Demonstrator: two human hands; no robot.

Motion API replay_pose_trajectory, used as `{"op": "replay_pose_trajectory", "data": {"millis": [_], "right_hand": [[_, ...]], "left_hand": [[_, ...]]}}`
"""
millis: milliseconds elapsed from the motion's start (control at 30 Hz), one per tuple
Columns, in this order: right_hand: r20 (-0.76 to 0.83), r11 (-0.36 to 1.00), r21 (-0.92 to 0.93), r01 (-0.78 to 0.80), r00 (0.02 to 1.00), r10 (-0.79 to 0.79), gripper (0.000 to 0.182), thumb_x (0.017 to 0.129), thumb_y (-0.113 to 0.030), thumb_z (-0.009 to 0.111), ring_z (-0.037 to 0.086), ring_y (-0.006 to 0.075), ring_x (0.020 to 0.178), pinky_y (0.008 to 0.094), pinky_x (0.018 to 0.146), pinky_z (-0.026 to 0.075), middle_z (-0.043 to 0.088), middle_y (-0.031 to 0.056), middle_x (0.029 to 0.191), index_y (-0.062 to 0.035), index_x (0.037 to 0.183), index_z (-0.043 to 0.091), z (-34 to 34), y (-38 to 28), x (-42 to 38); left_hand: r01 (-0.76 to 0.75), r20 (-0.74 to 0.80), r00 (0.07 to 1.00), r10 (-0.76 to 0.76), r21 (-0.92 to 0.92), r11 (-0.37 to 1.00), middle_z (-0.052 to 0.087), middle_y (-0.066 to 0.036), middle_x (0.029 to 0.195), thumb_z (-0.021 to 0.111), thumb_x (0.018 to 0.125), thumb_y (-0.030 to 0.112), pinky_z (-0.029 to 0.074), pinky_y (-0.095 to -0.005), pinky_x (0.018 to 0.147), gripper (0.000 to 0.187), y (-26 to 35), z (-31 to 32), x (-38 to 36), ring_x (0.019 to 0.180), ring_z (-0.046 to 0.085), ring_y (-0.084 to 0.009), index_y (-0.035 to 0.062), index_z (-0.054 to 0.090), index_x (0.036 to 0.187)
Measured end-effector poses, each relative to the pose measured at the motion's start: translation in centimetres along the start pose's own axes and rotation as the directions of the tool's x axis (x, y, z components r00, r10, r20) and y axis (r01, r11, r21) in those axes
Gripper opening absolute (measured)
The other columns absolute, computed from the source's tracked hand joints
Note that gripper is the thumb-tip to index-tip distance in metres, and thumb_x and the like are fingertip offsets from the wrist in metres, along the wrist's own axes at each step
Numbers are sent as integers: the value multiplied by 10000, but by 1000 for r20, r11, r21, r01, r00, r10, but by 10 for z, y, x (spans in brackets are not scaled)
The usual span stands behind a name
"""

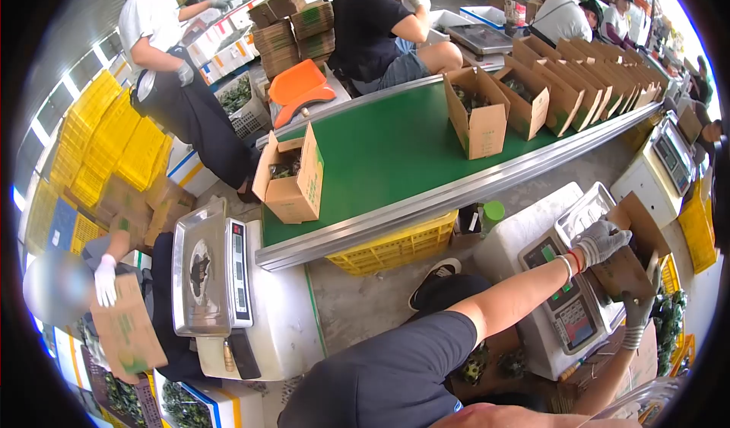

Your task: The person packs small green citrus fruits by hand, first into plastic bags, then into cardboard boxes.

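An open cardboard box (622,270) is tilted over a digital scale (561,299) at the right. My left hand (603,242), in a grey-white glove with a red band at the wrist, is closed on the box's upper edge. My right hand (639,311), also gloved, grips the box's lower side near its corner. What lies inside this box is hidden from me. The scale's metal pan (587,213) shows partly behind the box. Dark green produce (669,325) sits just beyond my right hand.
A green conveyor belt (372,177) with a metal rail carries several open boxes (477,112). Another scale (212,272) stands on a white block at left. A co-worker's gloved hand (106,281) holds cardboard (127,327). A yellow crate (399,245) is under the belt.
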State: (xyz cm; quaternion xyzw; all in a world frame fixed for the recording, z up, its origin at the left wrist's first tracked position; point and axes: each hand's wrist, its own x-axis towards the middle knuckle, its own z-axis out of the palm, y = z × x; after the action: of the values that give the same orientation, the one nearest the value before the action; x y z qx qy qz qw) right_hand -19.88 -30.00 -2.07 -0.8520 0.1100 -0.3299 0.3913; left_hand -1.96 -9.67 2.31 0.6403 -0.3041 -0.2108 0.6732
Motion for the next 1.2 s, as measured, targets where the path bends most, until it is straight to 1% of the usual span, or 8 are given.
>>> {"op": "replay_pose_trajectory", "data": {"millis": [200,267,333,533,700,767,1100,1200], "right_hand": [[347,960,-71,-270,896,278,805,556,14,631,523,182,930,291,781,464,516,79,1075,-20,1305,341,-18,84,25],[286,924,19,-383,887,362,915,538,27,613,544,198,893,286,775,471,518,85,1098,-26,1379,257,11,-26,34],[125,998,8,-66,990,65,954,561,9,607,575,245,909,305,832,465,548,117,1123,-26,1420,194,40,-39,45],[271,975,130,-179,952,139,795,600,-57,717,518,229,1006,345,904,424,533,110,1133,-12,1312,366,195,-136,3],[175,893,439,-99,984,23,1111,451,-212,824,404,267,1162,386,993,350,397,158,1252,-28,1366,220,378,-196,-11],[207,978,122,-168,968,141,1109,408,-318,830,438,371,1113,422,989,361,426,237,1205,22,1303,270,419,-209,-2],[393,923,-362,135,919,20,645,621,-257,715,455,361,1127,427,988,362,511,185,1165,-96,1201,484,319,-209,-110],[168,604,-740,-296,788,592,1030,468,-442,820,312,412,1271,476,1029,325,310,231,1387,-126,1329,352,260,-174,-196]], "left_hand": [[-196,-159,973,167,-185,963,613,-26,742,571,844,430,439,-305,663,442,-101,-1,60,713,535,-110,0,661,892],[151,-36,970,-241,-691,707,627,-68,879,488,902,406,434,-317,756,430,-51,-27,35,797,542,-162,13,631,1001],[14,-270,957,107,409,912,595,-169,1120,435,932,372,462,-392,832,406,-115,-47,76,999,579,-256,29,593,1079],[-189,-413,857,307,301,935,488,-126,820,415,920,149,430,-381,787,164,47,-213,-68,796,492,-257,33,511,852],[73,-883,408,233,286,955,356,-289,1286,664,763,471,355,-413,996,957,3,-308,-96,1222,368,-397,-82,177,1373],[12,-770,635,61,89,996,198,-315,1414,683,694,572,267,-417,1075,1142,6,-317,-104,1296,285,-422,-104,81,1391],[395,-857,501,-124,99,913,185,-328,1415,669,652,498,303,-448,1055,1064,1,-329,-59,1284,298,-457,16,129,1432],[332,-878,477,-27,152,931,218,-328,1405,665,655,495,292,-455,1059,1018,-8,-342,-35,1297,266,-462,19,192,1421]]}}
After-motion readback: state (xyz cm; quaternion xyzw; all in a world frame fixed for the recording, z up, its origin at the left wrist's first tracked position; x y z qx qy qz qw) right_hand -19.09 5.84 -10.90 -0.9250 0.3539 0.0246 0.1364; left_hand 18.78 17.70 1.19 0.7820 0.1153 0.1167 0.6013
